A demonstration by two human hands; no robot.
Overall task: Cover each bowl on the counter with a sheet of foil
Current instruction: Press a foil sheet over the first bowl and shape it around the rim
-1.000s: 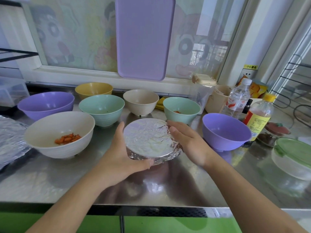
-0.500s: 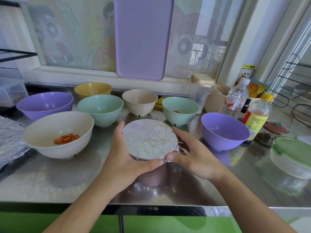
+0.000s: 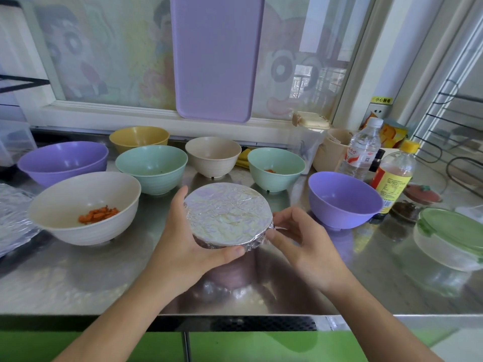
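Note:
A foil-covered bowl [image 3: 226, 214] stands at the middle of the steel counter [image 3: 78, 278], its top a flat crinkled silver disc. My left hand [image 3: 183, 246] wraps its left and near side, thumb along the front rim. My right hand [image 3: 300, 241] pinches the foil edge at the bowl's right rim. Uncovered bowls stand around it: a white bowl with orange pieces [image 3: 83, 207], two purple bowls [image 3: 62, 162] [image 3: 342, 198], two green bowls [image 3: 151, 168] [image 3: 275, 168], a beige bowl [image 3: 213, 155] and a yellow bowl [image 3: 138, 138]. Loose foil [image 3: 13, 218] lies at the far left.
A water bottle [image 3: 362, 150], a yellow-capped sauce bottle [image 3: 394, 176] and a green-lidded container [image 3: 449, 236] crowd the right side. A purple cutting board [image 3: 214, 56] leans on the window behind. The counter's front edge runs just below my wrists.
My right hand slid from the bowl's far right rim down to the near right rim and now pinches the foil edge there. My left hand kept its hold.

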